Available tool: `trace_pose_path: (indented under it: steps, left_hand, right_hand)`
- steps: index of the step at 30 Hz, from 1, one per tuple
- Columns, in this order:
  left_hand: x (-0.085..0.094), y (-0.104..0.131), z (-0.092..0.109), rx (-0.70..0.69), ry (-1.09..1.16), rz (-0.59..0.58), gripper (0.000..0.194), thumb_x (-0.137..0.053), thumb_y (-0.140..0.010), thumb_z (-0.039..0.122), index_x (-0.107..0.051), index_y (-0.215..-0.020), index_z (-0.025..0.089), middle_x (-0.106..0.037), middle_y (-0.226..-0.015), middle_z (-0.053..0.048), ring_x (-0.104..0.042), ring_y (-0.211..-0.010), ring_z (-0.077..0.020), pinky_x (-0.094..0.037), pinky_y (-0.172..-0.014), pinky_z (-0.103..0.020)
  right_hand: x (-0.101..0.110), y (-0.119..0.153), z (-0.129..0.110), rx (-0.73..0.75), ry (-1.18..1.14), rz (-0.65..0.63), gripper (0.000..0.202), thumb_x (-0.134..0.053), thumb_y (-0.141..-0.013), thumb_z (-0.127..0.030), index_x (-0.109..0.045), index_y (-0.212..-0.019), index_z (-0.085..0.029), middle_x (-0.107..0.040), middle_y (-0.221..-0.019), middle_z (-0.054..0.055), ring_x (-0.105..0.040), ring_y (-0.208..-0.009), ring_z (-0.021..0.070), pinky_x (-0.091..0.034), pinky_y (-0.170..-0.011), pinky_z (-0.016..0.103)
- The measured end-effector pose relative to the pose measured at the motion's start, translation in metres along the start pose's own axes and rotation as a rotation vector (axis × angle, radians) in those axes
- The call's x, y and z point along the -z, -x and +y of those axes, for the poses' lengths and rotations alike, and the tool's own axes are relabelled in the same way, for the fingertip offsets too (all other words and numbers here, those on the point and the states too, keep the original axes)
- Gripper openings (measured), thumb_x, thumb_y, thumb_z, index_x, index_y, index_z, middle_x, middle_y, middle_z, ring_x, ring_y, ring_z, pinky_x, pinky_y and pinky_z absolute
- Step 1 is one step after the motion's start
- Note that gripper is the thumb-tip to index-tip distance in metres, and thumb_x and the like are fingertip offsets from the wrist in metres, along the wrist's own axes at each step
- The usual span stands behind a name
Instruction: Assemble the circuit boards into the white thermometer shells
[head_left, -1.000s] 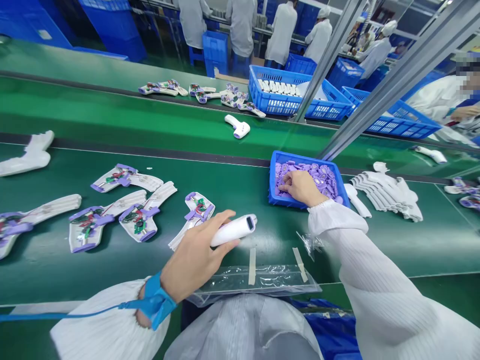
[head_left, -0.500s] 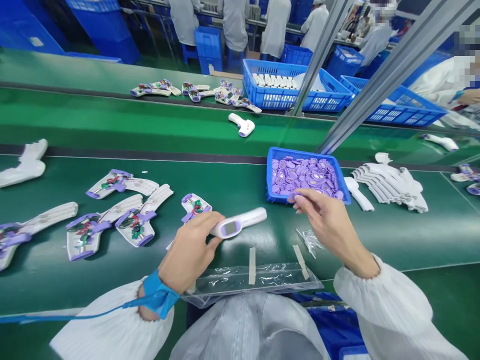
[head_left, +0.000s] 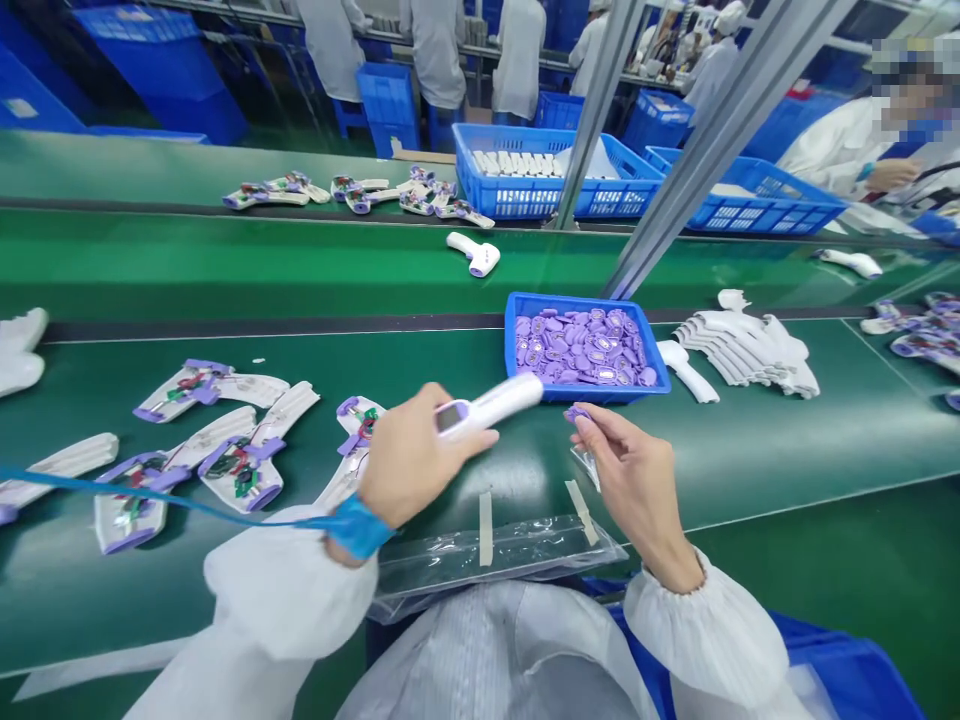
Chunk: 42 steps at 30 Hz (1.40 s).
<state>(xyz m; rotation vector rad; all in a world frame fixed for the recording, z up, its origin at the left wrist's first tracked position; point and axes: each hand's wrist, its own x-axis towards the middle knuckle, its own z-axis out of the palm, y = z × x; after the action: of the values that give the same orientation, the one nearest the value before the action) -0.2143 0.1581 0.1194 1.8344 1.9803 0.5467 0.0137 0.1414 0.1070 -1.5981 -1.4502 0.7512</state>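
My left hand (head_left: 412, 450) is wrapped round a white handheld device (head_left: 504, 402) with a small grey screen in a purple frame; its handle points up and to the right. Between the thumb and fingers of my right hand (head_left: 634, 480) is a small purple piece (head_left: 576, 413), just below a blue tray (head_left: 592, 392) filled with similar purple pieces. Partly behind my left hand lies an open white shell (head_left: 358, 420) with a green board and purple parts. A small clear bag (head_left: 586, 466) lies beside my right fingers.
Open device halves (head_left: 244, 465) lie at the left. Stacked white shells (head_left: 742, 345) are right of the tray. A clear plastic sheet (head_left: 457, 565) is taped at the front edge. Metal posts (head_left: 675, 190) and blue baskets (head_left: 510, 205) stand beyond; people in white work behind.
My right hand has drawn back from the tray's edge with the purple piece. My left hand has turned and lifted the white device. The whole view has shifted somewhat.
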Motion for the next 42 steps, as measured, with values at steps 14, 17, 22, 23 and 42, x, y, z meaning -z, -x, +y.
trace_pose_path:
  steps: [14,17,22,23,42]
  left_hand:
    - [-0.011,0.017,0.014,-0.073,0.418,-0.380,0.024,-0.062,-0.084,0.041,-0.055,-0.097,0.022,-0.066,-0.089,-0.001,-0.059,-0.077,-0.0190,-0.042,-0.063,-0.029]
    - [-0.002,0.016,0.016,-0.106,0.292,-0.426,0.022,-0.060,-0.086,0.041,-0.053,-0.094,0.022,-0.065,-0.085,-0.001,-0.059,-0.076,-0.0206,-0.038,-0.061,-0.030]
    - [0.008,0.021,0.014,-0.171,0.022,-0.429,0.022,-0.055,-0.091,0.042,-0.051,-0.098,0.022,-0.065,-0.088,-0.002,-0.061,-0.076,-0.0235,-0.033,-0.059,-0.031]
    - [0.007,0.023,0.012,-0.198,0.061,-0.424,0.024,-0.052,-0.093,0.044,-0.052,-0.103,0.023,-0.066,-0.091,-0.002,-0.061,-0.079,-0.0231,-0.035,-0.062,-0.032]
    - [-0.036,0.030,-0.023,-0.132,-0.055,0.259,0.049,-0.049,-0.095,0.036,-0.046,-0.048,0.020,-0.051,-0.048,-0.001,-0.047,-0.050,-0.0143,-0.028,-0.054,-0.032]
  right_hand:
    - [-0.042,0.011,-0.024,0.576,0.104,-0.042,0.028,-0.051,-0.095,-0.010,-0.071,-0.113,-0.019,-0.073,-0.112,0.002,-0.069,-0.097,0.0151,-0.056,-0.086,0.028]
    - [-0.039,0.012,-0.025,0.544,0.077,-0.127,0.027,-0.051,-0.096,-0.012,-0.070,-0.114,-0.020,-0.073,-0.114,0.002,-0.068,-0.099,0.0148,-0.055,-0.088,0.027]
    - [-0.034,0.014,-0.027,0.332,0.004,-0.271,0.028,-0.048,-0.100,-0.027,-0.064,-0.123,-0.020,-0.069,-0.118,0.005,-0.065,-0.105,0.0174,-0.052,-0.088,0.029]
    - [-0.035,0.015,-0.026,0.292,-0.007,-0.298,0.028,-0.047,-0.101,-0.030,-0.063,-0.122,-0.021,-0.069,-0.116,0.005,-0.065,-0.102,0.0175,-0.052,-0.087,0.029]
    - [-0.061,0.052,-0.024,0.123,0.012,-0.407,0.022,-0.054,-0.094,-0.039,-0.065,-0.100,-0.020,-0.066,-0.091,0.005,-0.060,-0.078,0.0176,-0.046,-0.070,0.030]
